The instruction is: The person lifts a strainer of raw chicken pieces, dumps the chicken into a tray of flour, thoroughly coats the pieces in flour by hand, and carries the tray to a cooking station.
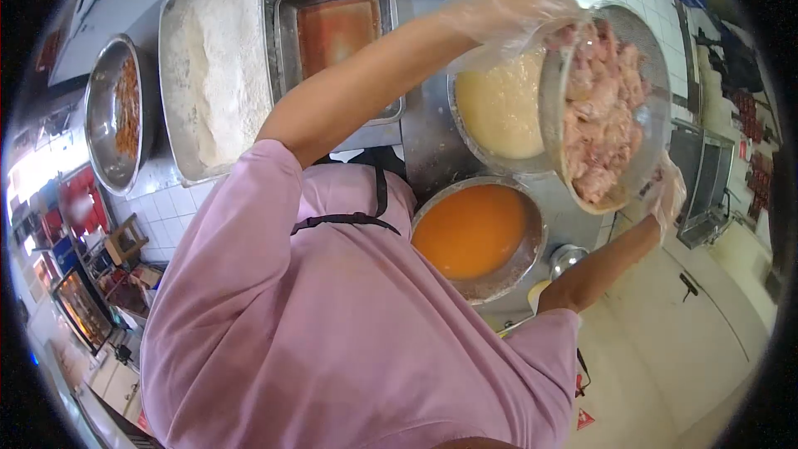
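A large round mesh strainer full of raw meat pieces, which look like chicken, is held up at the right and tilted toward me. My left hand, in a clear plastic glove, reaches across and is closed at the strainer's upper left rim. On the lower right side, my right hand, gloved too, grips the rim; its fingers are partly hidden. Partly behind the strainer is a metal bowl of pale yellow liquid. Nearer my body stands a bowl of orange liquid.
To the left are a deep tray of white flour and a smaller metal pan with reddish liquid. Farther left, a steel bowl holds orange-brown pieces. A small metal container stands beside the orange-liquid bowl.
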